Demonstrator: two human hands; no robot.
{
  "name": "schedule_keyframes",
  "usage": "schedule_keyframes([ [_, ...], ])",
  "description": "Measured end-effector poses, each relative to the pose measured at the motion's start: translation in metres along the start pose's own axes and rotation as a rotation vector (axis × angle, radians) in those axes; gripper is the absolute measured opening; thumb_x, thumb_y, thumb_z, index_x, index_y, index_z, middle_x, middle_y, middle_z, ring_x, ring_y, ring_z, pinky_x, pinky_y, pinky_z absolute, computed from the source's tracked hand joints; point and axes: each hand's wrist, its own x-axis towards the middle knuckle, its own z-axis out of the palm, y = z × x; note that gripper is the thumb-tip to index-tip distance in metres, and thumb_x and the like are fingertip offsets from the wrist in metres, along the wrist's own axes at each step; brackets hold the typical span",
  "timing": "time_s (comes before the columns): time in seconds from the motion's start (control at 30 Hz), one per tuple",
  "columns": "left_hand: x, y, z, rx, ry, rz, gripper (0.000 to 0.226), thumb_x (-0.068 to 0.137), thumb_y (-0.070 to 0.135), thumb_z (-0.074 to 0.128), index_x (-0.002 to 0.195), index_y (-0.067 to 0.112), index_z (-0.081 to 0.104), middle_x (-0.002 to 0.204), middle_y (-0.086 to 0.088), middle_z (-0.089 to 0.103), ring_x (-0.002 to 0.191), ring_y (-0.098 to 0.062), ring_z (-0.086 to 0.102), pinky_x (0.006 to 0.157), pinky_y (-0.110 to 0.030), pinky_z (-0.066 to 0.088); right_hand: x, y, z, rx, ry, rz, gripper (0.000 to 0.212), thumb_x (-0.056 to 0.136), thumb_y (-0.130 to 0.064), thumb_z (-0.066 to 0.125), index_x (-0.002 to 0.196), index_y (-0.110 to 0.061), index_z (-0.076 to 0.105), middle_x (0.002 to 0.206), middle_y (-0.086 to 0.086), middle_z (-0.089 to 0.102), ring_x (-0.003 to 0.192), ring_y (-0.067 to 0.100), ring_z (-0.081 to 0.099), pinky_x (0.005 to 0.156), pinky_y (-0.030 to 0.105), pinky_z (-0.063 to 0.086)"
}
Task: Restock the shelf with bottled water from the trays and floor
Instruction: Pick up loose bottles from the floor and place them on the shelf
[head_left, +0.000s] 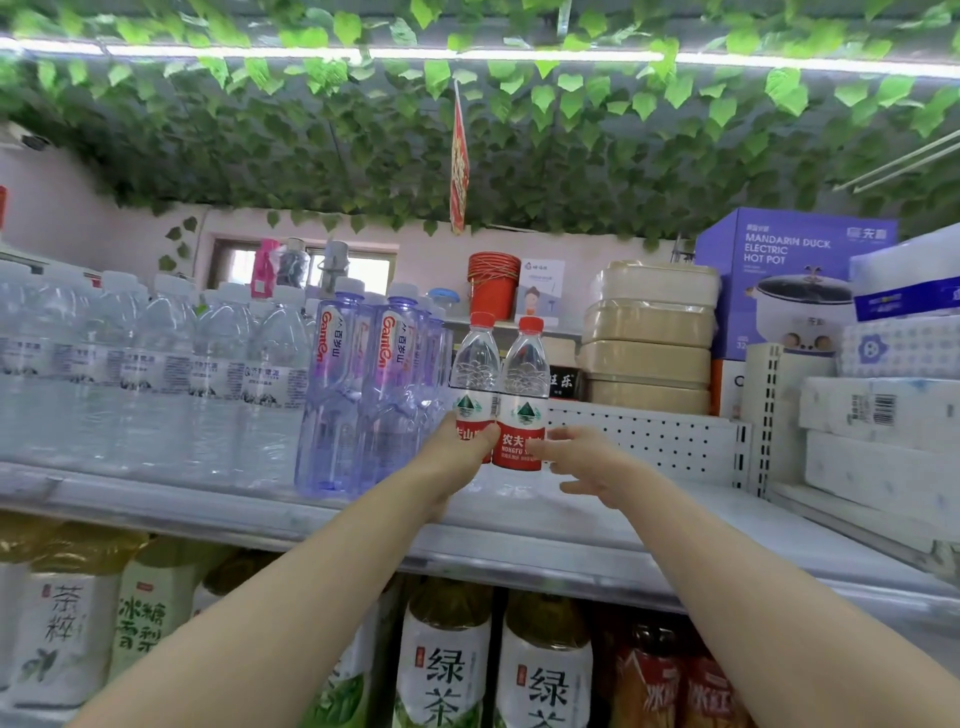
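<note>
The left hand (460, 447) is gripping the left bottle (475, 364) round its red label. The right hand (582, 457) is reaching in with its fingers spread, holding nothing, at 4 o'clock of the right bottle (524, 395), and contact is unclear. Both bottles are standing upright and touching on the shelf (675, 514), at 12 o'clock from the hands, with purple bottles (358, 384) at their 9 o'clock.
</note>
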Motion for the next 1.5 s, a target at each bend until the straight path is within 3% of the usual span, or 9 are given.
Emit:
schedule_keyframes([
  [0.13, -0.011, 0.004, 0.004, 0.139, -0.01, -0.009, 0.046, 0.096, 0.037, 0.064, 0.135, 0.017, 0.05, 0.127, 0.002, 0.061, 0.122, -0.02, 0.053, 0.106, -0.038, 0.04, -0.032, -0.006, -0.013, -0.165, 0.127, -0.059, 0.077, 0.086, -0.042, 0.08, 0.149, -0.013, 0.046, 0.141, 0.009, 0.056, 0.123, 0.028, 0.057, 0.106, 0.045, 0.049],
  [0.27, -0.034, 0.011, 0.001, 0.243, 0.011, 0.062, 0.039, 0.089, 0.029, 0.074, 0.12, 0.021, 0.052, 0.116, 0.002, 0.063, 0.109, -0.019, 0.058, 0.094, -0.033, 0.044, -0.077, -0.016, -0.026, -0.363, 0.173, -0.159, 0.079, 0.083, -0.038, 0.082, 0.149, -0.017, 0.045, 0.147, 0.009, 0.052, 0.132, 0.028, 0.051, 0.112, 0.044, 0.043],
  [0.4, -0.063, 0.012, -0.014, 0.447, 0.094, 0.19, 0.063, 0.079, 0.028, 0.082, 0.133, 0.017, 0.052, 0.123, -0.004, 0.064, 0.114, -0.024, 0.06, 0.102, -0.043, 0.049, -0.123, -0.025, -0.03, -0.529, 0.218, -0.205, 0.076, 0.083, -0.037, 0.082, 0.149, -0.024, 0.046, 0.149, 0.005, 0.051, 0.135, 0.025, 0.05, 0.112, 0.044, 0.043],
  [0.53, -0.106, 0.001, -0.036, 0.599, 0.082, 0.224, 0.082, 0.08, 0.036, 0.078, 0.15, 0.018, 0.038, 0.149, -0.009, 0.045, 0.139, -0.03, 0.039, 0.115, -0.048, 0.034, -0.177, -0.021, -0.015, -0.586, 0.242, -0.23, 0.074, 0.081, -0.044, 0.082, 0.146, -0.027, 0.048, 0.149, 0.003, 0.052, 0.135, 0.024, 0.05, 0.111, 0.044, 0.043],
  [0.83, -0.25, -0.047, -0.075, 0.605, 0.003, 0.078, 0.067, 0.097, 0.048, 0.055, 0.152, 0.016, 0.035, 0.154, -0.016, 0.033, 0.142, -0.034, 0.029, 0.114, -0.044, 0.028, -0.316, 0.026, 0.059, -0.58, 0.189, -0.059, 0.065, 0.097, -0.056, 0.056, 0.151, -0.023, 0.042, 0.15, 0.011, 0.049, 0.137, 0.03, 0.046, 0.108, 0.043, 0.043],
  [1.13, -0.331, -0.087, -0.072, 0.617, -0.113, -0.004, 0.064, 0.096, 0.048, 0.054, 0.149, 0.017, 0.037, 0.151, -0.018, 0.035, 0.14, -0.037, 0.03, 0.113, -0.049, 0.033, -0.412, 0.064, 0.09, -0.609, 0.128, 0.054, 0.072, 0.094, -0.055, 0.061, 0.153, -0.021, 0.039, 0.152, 0.007, 0.047, 0.14, 0.029, 0.043, 0.108, 0.043, 0.043],
  [1.3, -0.354, -0.113, -0.054, 0.629, -0.15, -0.047, 0.064, 0.096, 0.051, 0.053, 0.149, 0.018, 0.039, 0.149, -0.015, 0.038, 0.139, -0.034, 0.031, 0.111, -0.048, 0.035, -0.429, 0.097, 0.094, -0.573, 0.123, 0.093, 0.071, 0.094, -0.051, 0.066, 0.152, -0.02, 0.041, 0.153, 0.004, 0.047, 0.136, 0.024, 0.048, 0.095, 0.032, 0.045],
  [1.5, -0.367, -0.153, -0.01, 0.651, -0.223, -0.123, 0.067, 0.093, 0.046, 0.062, 0.15, 0.02, 0.038, 0.154, -0.015, 0.032, 0.145, -0.036, 0.024, 0.114, -0.05, 0.032, -0.429, 0.155, 0.089, -0.624, 0.067, 0.187, 0.075, 0.088, -0.049, 0.073, 0.151, -0.024, 0.042, 0.145, 0.01, 0.049, 0.129, 0.029, 0.052, 0.101, 0.039, 0.046],
])
